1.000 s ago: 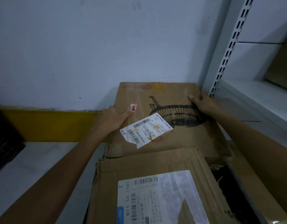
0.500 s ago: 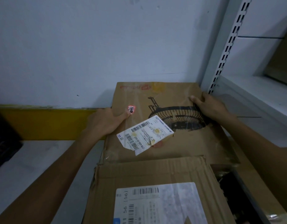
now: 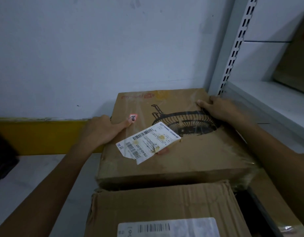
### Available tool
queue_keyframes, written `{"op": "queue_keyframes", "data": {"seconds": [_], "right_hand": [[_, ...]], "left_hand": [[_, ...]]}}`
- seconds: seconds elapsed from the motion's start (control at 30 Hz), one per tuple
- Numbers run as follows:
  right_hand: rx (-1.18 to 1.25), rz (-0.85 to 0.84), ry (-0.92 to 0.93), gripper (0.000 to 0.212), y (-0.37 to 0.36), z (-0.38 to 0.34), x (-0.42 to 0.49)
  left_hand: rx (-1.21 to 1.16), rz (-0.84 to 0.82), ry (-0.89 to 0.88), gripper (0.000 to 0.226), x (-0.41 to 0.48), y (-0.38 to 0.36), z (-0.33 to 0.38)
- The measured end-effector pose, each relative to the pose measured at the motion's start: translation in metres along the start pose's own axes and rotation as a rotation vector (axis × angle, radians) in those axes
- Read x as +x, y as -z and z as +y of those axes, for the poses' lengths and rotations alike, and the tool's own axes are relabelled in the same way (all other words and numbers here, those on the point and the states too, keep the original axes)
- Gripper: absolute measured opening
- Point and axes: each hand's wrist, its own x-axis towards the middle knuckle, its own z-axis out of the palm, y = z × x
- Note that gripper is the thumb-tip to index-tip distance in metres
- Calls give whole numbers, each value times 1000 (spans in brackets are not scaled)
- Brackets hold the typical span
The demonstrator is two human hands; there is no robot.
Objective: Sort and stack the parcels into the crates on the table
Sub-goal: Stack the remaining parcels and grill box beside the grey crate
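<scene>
A flat cardboard parcel (image 3: 190,156) with a black fan drawing and a half-peeled white shipping label (image 3: 146,142) lies against the white wall. My left hand (image 3: 101,130) holds its left edge, thumb stretched over the top face. My right hand (image 3: 219,110) grips the far right corner, thumb on top and fingers curled over the edge. A second cardboard parcel (image 3: 165,204) with a white barcode label lies in front of it, nearer to me, its far edge under the first parcel's front.
A white slotted shelf upright (image 3: 233,48) and white shelf (image 3: 271,100) stand close on the right. A yellow band (image 3: 36,134) runs along the wall base on the left. A dark crate edge (image 3: 2,159) shows at far left, on the pale table surface (image 3: 33,177).
The fan parcel has come toward me and now shows its front face above the near parcel. Both hands keep their hold on it.
</scene>
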Motion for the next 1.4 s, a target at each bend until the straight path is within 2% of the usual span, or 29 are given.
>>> {"op": "queue_keyframes", "data": {"seconds": [0.17,0.33,0.47,0.53,0.63,0.77,0.93,1.03,1.13,1.27,1.4], "right_hand": [[6,81,-44,70,-28,12,-15],[3,77,-76,74,-34,10,-20],[-56,64,-78,72,-34,11,-21],[-58,40,-73,72,-32,11,-20],[-90,11,-38,66,-32,10,-20],[-154,49,-20,64,-40,11,-17],[-94,-6,-72,66,-44,14,-17],[-142,-46,40,64,-38,6,-14],[-165,-66,177,69,-44,-1,-12],[-166,-18,190,72,-59,3,-11],[-188,-93,159,71,-85,13,-13]], "left_hand": [[24,23,-15,75,-12,-21,-6],[72,45,23,78,-17,-29,-6],[70,14,50,91,-16,-36,-7],[6,-19,-2,89,-15,-36,-8],[68,-37,-64,82,-14,-38,-10],[109,-26,-42,79,-10,-43,-11],[190,-20,-71,80,-16,-43,-9],[339,7,-153,83,2,-39,4],[347,-32,-245,83,17,-45,18],[352,-13,-272,83,21,-59,13],[385,-106,-237,85,19,-76,9]]}}
